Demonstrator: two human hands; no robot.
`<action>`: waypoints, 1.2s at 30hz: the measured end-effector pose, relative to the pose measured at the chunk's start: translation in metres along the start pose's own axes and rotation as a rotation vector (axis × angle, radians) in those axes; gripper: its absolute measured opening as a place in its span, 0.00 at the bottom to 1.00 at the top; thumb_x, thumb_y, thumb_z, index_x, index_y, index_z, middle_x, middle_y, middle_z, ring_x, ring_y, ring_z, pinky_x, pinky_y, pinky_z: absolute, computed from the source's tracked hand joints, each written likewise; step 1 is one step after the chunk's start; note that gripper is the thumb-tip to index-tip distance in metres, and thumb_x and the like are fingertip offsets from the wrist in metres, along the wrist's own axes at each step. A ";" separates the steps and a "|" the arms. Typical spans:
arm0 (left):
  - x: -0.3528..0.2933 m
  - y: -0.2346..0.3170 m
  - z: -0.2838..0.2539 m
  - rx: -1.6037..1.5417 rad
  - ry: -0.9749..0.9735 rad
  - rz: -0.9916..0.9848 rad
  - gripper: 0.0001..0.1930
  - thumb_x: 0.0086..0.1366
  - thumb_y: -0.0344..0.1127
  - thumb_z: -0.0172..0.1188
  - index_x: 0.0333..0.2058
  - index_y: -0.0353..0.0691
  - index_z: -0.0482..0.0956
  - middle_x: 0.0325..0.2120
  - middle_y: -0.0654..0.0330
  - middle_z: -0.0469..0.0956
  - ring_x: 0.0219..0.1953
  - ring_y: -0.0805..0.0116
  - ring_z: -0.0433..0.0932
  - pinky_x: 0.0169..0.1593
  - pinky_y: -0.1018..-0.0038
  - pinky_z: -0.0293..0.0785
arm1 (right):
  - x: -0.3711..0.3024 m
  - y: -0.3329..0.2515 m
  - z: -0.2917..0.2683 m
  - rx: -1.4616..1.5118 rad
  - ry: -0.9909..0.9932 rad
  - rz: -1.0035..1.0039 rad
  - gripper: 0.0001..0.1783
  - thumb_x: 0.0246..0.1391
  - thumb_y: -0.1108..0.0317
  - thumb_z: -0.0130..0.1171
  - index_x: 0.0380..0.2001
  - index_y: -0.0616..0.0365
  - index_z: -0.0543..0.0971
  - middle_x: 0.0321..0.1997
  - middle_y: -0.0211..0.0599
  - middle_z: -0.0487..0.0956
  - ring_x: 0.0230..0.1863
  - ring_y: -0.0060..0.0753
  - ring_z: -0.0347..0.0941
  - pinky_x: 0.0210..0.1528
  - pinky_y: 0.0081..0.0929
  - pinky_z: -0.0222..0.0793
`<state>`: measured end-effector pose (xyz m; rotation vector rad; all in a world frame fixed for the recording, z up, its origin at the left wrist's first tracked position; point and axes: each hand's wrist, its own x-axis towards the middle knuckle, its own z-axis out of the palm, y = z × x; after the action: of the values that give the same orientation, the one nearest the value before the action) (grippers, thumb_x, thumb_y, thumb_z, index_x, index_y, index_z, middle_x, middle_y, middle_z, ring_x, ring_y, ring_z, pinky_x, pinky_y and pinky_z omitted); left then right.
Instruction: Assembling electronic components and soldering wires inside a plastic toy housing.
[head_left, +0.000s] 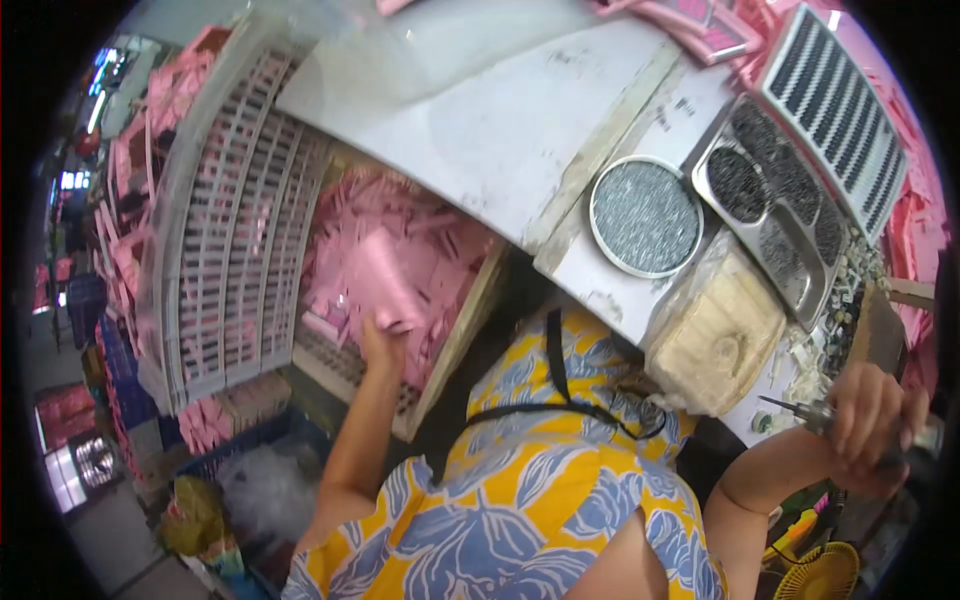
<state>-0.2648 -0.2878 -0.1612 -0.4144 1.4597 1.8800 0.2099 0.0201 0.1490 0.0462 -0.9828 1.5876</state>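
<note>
My left hand [382, 343] reaches into a bin of pink plastic parts [445, 235] on the left, below the tabletop. Its fingers are closed on the end of a long pink plastic piece [385, 275], slightly blurred. At the far right, my right hand [872, 425] is wrapped around a dark powered screwdriver [818, 412]. The screwdriver's thin bit points left, over the table's near right corner, and touches nothing that I can see. Part of its body is hidden by my fingers and the dark picture rim.
On the white table [500, 130] stand a round dish of small silvery pins [646, 215], a metal compartment tray [815, 290] of dark screws and a bagged tan block [715, 330]. A patterned rack [835, 110] leans behind. A grey slatted crate [240, 240] borders the bin.
</note>
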 end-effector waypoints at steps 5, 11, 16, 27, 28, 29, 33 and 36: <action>-0.061 -0.008 0.099 0.422 -0.041 0.117 0.20 0.71 0.41 0.58 0.56 0.37 0.70 0.56 0.50 0.71 0.48 0.57 0.77 0.48 0.63 0.78 | 0.018 0.021 0.000 -0.208 -0.050 0.077 0.17 0.61 0.58 0.62 0.41 0.51 0.66 0.12 0.19 0.71 0.10 0.16 0.65 0.16 0.16 0.66; -0.067 0.070 0.400 0.859 -0.849 1.624 0.09 0.56 0.27 0.68 0.32 0.35 0.76 0.28 0.54 0.76 0.28 0.56 0.75 0.35 0.65 0.74 | 0.000 0.009 -0.010 -0.744 0.254 0.112 0.49 0.53 0.55 0.68 0.70 0.64 0.55 0.33 0.34 0.74 0.33 0.27 0.73 0.43 0.29 0.69; 0.039 0.036 0.587 1.190 -0.335 2.115 0.20 0.53 0.47 0.73 0.39 0.42 0.80 0.38 0.55 0.78 0.36 0.54 0.78 0.40 0.58 0.75 | -0.002 0.015 -0.009 -1.192 0.416 -0.110 0.57 0.49 0.56 0.70 0.73 0.66 0.49 0.61 0.51 0.70 0.64 0.42 0.66 0.63 0.41 0.63; -0.097 0.113 0.564 1.030 -1.059 1.771 0.08 0.59 0.33 0.64 0.38 0.41 0.82 0.32 0.56 0.79 0.35 0.55 0.79 0.39 0.65 0.76 | -0.051 0.014 -0.058 -0.382 0.444 0.602 0.23 0.70 0.56 0.48 0.52 0.67 0.75 0.28 0.45 0.80 0.26 0.32 0.77 0.27 0.28 0.74; -0.127 0.109 0.536 0.963 -1.162 1.787 0.08 0.59 0.31 0.66 0.37 0.40 0.82 0.31 0.57 0.79 0.34 0.56 0.78 0.38 0.65 0.75 | -0.052 0.034 -0.071 -0.178 0.402 0.692 0.33 0.72 0.44 0.41 0.56 0.67 0.73 0.32 0.47 0.80 0.26 0.32 0.77 0.28 0.28 0.75; -0.148 0.100 0.511 0.895 -1.261 1.798 0.08 0.58 0.30 0.67 0.37 0.39 0.81 0.31 0.58 0.79 0.32 0.57 0.77 0.36 0.66 0.74 | -0.046 0.052 -0.079 0.044 0.393 0.754 0.42 0.70 0.35 0.36 0.62 0.66 0.69 0.45 0.55 0.81 0.36 0.38 0.81 0.38 0.34 0.79; -0.177 0.048 0.437 0.749 -1.638 2.079 0.13 0.48 0.30 0.69 0.36 0.42 0.83 0.33 0.62 0.79 0.34 0.60 0.79 0.33 0.68 0.77 | -0.022 0.085 -0.059 0.419 0.521 0.656 0.50 0.65 0.27 0.32 0.69 0.63 0.64 0.67 0.56 0.71 0.65 0.47 0.72 0.66 0.45 0.68; -0.174 -0.001 0.409 0.700 -1.820 1.923 0.14 0.45 0.28 0.69 0.34 0.39 0.84 0.33 0.60 0.79 0.36 0.58 0.79 0.34 0.68 0.79 | -0.066 0.070 -0.075 0.242 0.631 0.749 0.36 0.70 0.40 0.45 0.62 0.64 0.70 0.59 0.48 0.78 0.57 0.41 0.78 0.61 0.39 0.74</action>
<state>-0.0746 0.0366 0.0755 2.9275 0.5560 1.1233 0.2072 0.0175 0.0274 -0.6877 -0.3003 2.1916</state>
